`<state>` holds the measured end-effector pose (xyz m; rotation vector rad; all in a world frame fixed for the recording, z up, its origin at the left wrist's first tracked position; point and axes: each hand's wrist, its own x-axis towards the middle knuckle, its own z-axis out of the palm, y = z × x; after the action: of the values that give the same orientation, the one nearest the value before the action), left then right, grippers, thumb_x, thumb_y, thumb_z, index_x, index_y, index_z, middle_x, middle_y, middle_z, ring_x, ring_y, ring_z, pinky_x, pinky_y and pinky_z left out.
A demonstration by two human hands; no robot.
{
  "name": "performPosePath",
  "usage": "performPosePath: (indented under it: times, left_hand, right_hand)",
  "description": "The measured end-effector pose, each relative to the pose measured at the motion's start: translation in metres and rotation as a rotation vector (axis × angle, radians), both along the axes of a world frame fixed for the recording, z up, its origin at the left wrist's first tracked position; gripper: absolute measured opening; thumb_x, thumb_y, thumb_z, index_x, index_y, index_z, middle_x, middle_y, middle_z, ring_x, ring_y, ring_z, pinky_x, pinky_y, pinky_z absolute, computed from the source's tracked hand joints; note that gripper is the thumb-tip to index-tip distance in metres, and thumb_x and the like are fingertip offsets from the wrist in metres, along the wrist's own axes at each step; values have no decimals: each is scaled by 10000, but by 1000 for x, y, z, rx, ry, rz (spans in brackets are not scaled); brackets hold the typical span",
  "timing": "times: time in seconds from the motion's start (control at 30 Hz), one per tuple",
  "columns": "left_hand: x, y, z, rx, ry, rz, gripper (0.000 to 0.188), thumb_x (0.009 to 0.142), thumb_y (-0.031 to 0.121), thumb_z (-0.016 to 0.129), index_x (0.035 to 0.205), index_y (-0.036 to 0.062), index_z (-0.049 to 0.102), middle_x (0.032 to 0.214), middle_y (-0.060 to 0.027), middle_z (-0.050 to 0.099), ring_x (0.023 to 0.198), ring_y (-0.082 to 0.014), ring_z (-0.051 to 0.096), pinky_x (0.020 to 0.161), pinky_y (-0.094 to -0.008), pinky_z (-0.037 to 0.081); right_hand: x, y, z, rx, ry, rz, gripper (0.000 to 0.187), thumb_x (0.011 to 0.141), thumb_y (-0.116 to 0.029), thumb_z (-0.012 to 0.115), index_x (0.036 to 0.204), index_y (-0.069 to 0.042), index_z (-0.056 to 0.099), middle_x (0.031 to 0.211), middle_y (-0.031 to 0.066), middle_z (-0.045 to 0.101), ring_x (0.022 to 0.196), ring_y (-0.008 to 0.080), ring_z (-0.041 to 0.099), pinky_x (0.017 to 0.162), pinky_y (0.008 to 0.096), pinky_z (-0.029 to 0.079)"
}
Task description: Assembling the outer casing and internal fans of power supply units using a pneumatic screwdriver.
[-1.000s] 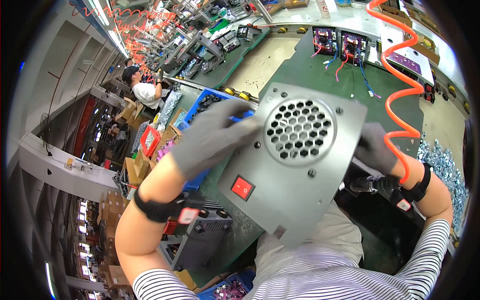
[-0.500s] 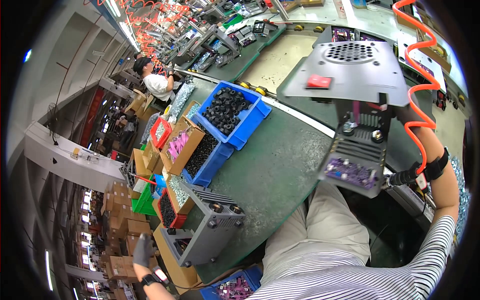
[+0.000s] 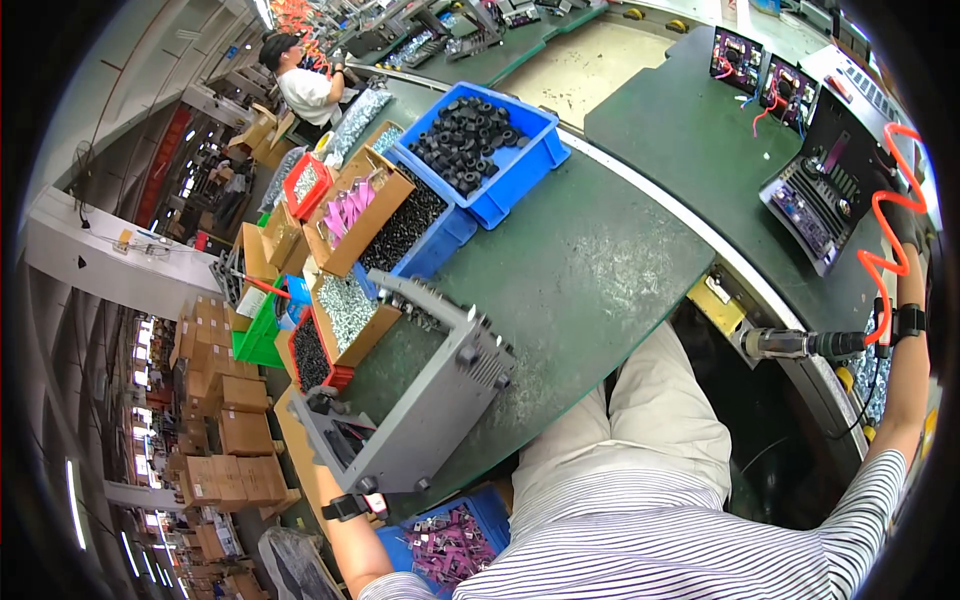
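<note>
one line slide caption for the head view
Left hand grips a grey metal chassis on the green bench; right forearm reaches toward another unit.

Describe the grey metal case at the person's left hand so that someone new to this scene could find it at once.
Start at the dark green workbench that curves in front of the seated person. At its near left edge, below the blue bins of black parts, stands the grey metal case, gripped at its lower end by the left hand. Unlike the bins and cartons beside it, it is a boxy grey shell with black knobs.
</note>
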<state>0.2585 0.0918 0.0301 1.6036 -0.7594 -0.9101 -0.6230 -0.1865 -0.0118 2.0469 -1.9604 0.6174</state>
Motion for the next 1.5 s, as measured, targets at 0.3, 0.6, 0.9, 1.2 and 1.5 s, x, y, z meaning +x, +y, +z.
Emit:
performPosePath:
  times: [0.3, 0.6, 0.9, 1.2, 1.5]
  left_hand:
    - [-147, -64, 132, 33, -368, -118, 744, 875, 603, 452, 1291, -12, 446, 1213, -108, 550, 1065, -190, 560, 921, -326, 450]
    - [-254, -111, 168, -7, -276, -355, 597, 797, 335, 623, 1233, -47, 479, 1095, -124, 599, 939, -194, 603, 822, -322, 487]
    - [-333, -219, 183, -327, 266, -473, 434, 896, 179, 512, 1245, -73, 454, 1166, -183, 575, 1022, -255, 610, 837, -386, 529]
    - [-453, -385, 115, -574, 697, -525, 342, 891, 155, 558, 1205, 44, 479, 1174, -133, 560, 1043, -301, 572, 865, -472, 503]
    - [-438, -423, 75, -249, 224, -712, 483, 946, 436, 421, 1164, 12, 498, 1015, -201, 613, 857, -314, 614, 788, -433, 527]
  right_hand:
    - [9, 10, -14, -20, 106, -10, 301, 895, -197, 517, 1142, -35, 579, 1086, 164, 595, 981, 295, 571, 842, 382, 458]
    - [28, 31, -44, -23, 80, 0, 313, 893, -211, 518, 1149, -41, 576, 1140, 195, 576, 1043, 341, 557, 887, 408, 443]
    - [37, 38, -48, 127, -88, -88, 398, 838, -200, 540, 1206, -56, 492, 1205, 204, 494, 1140, 390, 441, 951, 448, 355]
    - [50, 47, -31, 63, -138, -98, 413, 819, -213, 545, 1191, -40, 497, 1187, 194, 472, 1157, 376, 416, 972, 456, 331]
    - [51, 43, -30, 88, -215, -83, 374, 840, -232, 535, 1175, -66, 538, 1178, 171, 488, 1151, 359, 422, 977, 448, 340]
